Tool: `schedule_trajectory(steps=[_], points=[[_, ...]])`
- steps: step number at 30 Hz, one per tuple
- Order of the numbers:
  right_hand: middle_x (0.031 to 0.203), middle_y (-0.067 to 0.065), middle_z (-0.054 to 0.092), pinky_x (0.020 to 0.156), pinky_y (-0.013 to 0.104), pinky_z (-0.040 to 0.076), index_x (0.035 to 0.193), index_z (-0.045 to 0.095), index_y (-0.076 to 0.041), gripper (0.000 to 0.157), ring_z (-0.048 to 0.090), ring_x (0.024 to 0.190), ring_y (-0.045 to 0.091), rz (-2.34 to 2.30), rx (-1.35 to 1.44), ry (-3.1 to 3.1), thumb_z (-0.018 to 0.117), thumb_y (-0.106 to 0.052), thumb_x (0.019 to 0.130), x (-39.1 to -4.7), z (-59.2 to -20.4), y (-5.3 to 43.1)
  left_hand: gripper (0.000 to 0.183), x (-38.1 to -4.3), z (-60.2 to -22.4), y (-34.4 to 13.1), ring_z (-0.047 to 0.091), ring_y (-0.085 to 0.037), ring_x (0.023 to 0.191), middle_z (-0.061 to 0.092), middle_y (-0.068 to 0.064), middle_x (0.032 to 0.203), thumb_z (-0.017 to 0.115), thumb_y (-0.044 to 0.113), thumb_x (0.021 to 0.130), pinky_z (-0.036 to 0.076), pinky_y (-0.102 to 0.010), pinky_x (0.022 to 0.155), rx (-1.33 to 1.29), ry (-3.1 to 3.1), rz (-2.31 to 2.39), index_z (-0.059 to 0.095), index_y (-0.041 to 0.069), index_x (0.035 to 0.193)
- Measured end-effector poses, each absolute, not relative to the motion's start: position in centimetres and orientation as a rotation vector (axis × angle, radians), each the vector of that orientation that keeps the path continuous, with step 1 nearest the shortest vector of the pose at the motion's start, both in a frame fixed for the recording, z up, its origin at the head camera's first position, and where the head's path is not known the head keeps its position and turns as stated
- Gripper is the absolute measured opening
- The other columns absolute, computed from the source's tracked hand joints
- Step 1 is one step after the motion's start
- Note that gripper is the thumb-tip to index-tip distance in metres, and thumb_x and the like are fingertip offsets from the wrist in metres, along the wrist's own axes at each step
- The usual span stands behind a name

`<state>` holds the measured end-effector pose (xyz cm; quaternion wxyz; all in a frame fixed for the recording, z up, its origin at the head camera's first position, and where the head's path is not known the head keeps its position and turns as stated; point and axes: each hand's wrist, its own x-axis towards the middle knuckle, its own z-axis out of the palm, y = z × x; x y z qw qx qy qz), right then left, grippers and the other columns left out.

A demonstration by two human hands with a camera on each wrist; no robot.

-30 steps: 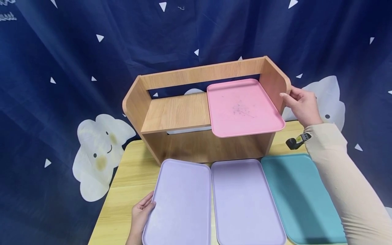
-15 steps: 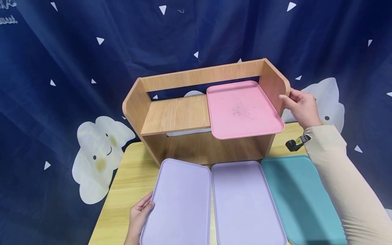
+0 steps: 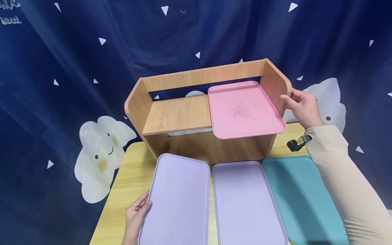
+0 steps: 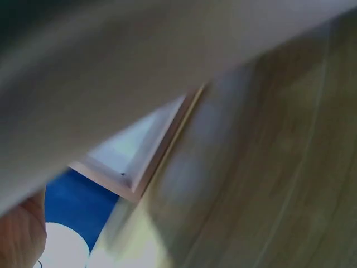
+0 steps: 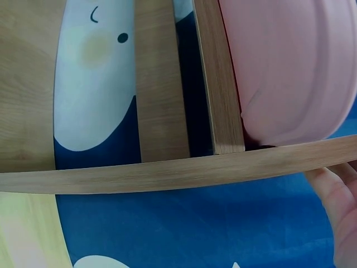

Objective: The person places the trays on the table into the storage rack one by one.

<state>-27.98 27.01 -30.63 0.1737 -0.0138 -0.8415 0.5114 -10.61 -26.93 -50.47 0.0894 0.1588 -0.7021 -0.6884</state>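
My left hand (image 3: 135,215) grips the left edge of a lavender tray (image 3: 177,200), thumb on top and fingers at the side. The tray leans slightly, its far edge overlapping the foot of a wooden shelf (image 3: 180,112) in the head view. In the left wrist view the blurred tray underside (image 4: 139,72) stretches over the wooden table, with part of the hand (image 4: 22,231) at lower left. My right hand (image 3: 304,107) pinches the front edge of the shelf's right side panel (image 5: 184,173). A pink tray (image 3: 242,112) with a faint dark print lies on the upper board beside that panel.
A second lavender tray (image 3: 248,200) and a teal tray (image 3: 303,197) lie side by side on the yellow wooden table (image 3: 117,190). Behind the shelf hangs a blue curtain (image 3: 92,61) with white triangles and clouds. A black wrist device (image 3: 296,144) hangs by the right sleeve.
The left lavender tray has come up off the table a little and shifted slightly forward and left with my left hand. My right hand keeps its place on the side panel.
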Motion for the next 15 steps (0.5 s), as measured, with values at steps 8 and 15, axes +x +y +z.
schedule_trajectory(steps=[8,15], points=[[0.127,0.014,0.058,0.078,0.016,0.052,0.137,0.049,-0.014,0.053,0.063,0.094,0.000,1.440,-0.024,-2.392,0.060,-0.036,0.091,-27.9,-30.6,27.1,0.043,-10.2,-48.1,-26.3,0.066,-0.003,0.091,0.070,0.015,0.095,0.067,-0.001,0.083,0.055,-0.020,0.075,0.453,-2.055,-2.038,0.054,-0.007,0.124],[0.125,0.015,0.059,0.079,0.016,0.052,0.137,0.050,-0.014,0.052,0.061,0.088,-0.006,1.410,-0.023,-2.396,0.061,-0.036,0.091,-27.7,-30.7,27.1,0.040,-10.5,-46.0,-25.8,0.067,-0.005,0.091,0.071,0.013,0.096,0.065,-0.005,0.083,0.055,-0.022,0.074,0.369,-2.032,-2.018,0.055,-0.010,0.122]])
